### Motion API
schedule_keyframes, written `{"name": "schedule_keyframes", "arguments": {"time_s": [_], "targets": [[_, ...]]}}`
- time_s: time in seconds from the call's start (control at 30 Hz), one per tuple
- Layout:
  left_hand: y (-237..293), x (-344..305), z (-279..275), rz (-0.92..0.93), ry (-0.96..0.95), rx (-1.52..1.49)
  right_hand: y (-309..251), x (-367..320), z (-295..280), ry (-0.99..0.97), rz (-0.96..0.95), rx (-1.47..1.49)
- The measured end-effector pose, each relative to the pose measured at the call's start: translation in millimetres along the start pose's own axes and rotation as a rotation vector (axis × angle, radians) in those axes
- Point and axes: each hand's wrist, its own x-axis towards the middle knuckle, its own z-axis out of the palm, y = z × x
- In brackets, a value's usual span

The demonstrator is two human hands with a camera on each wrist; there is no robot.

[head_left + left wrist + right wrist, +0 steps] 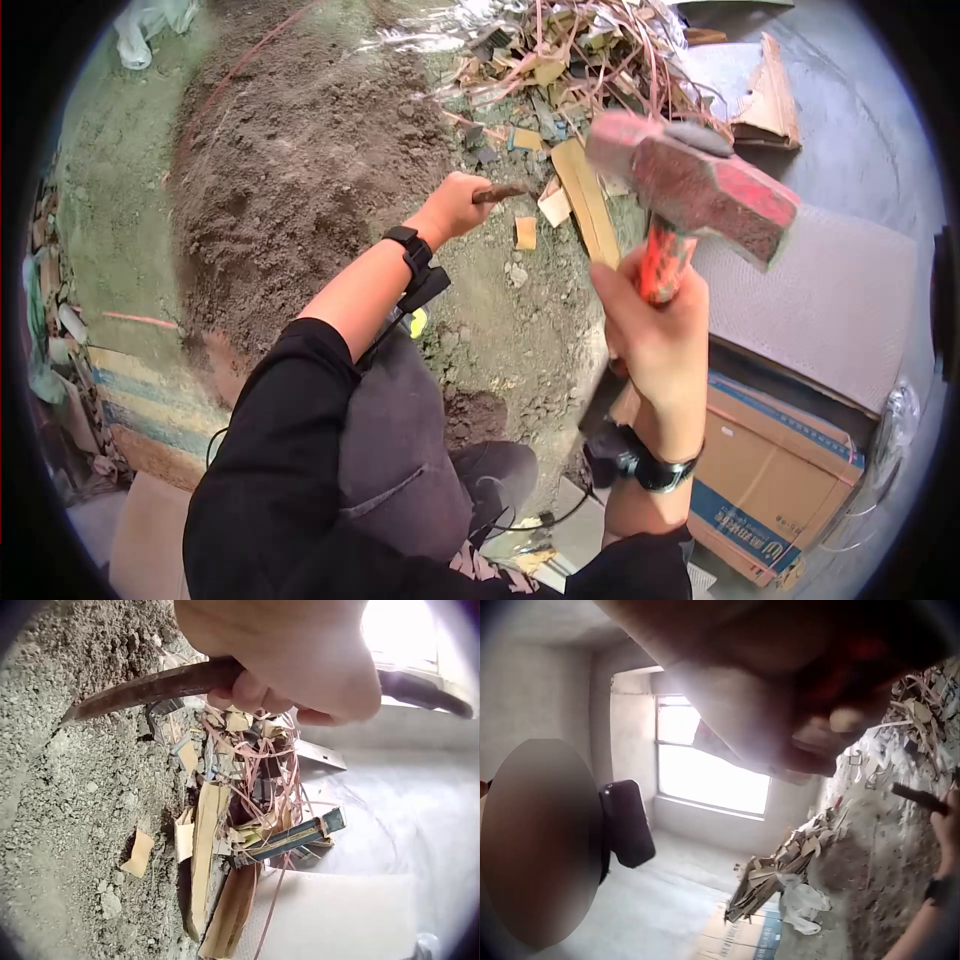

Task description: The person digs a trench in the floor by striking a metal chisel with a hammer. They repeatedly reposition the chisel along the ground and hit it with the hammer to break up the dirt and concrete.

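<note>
My left hand (452,210) grips a dark metal bar (500,193). In the left wrist view the fingers of that hand (292,667) curl round the bar (150,688), and its tapered tip touches the grey, gritty ground. Raised on the right, my right hand (655,335) holds the orange handle (662,262) of a sledgehammer with a worn red head (705,185), which hangs in the air above and to the right of the bar. The right wrist view shows the right hand (757,697) in shadow, and the bar (919,798) in the left hand lower down.
Loose brown soil (300,170) is heaped at the left. Cardboard scraps and pink straps (580,50) lie at the back, with a long cardboard strip (585,200) near the bar. A cardboard box (770,470) stands at the lower right, and a window (705,776) is in the wall.
</note>
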Motion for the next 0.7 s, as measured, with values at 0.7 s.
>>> {"name": "schedule_keyframes", "arguments": {"time_s": [0.7], "targets": [[-17,-80,-87,-0.296,0.161,-0.495,267,-131,25,0.091,0.871,0.543]]}}
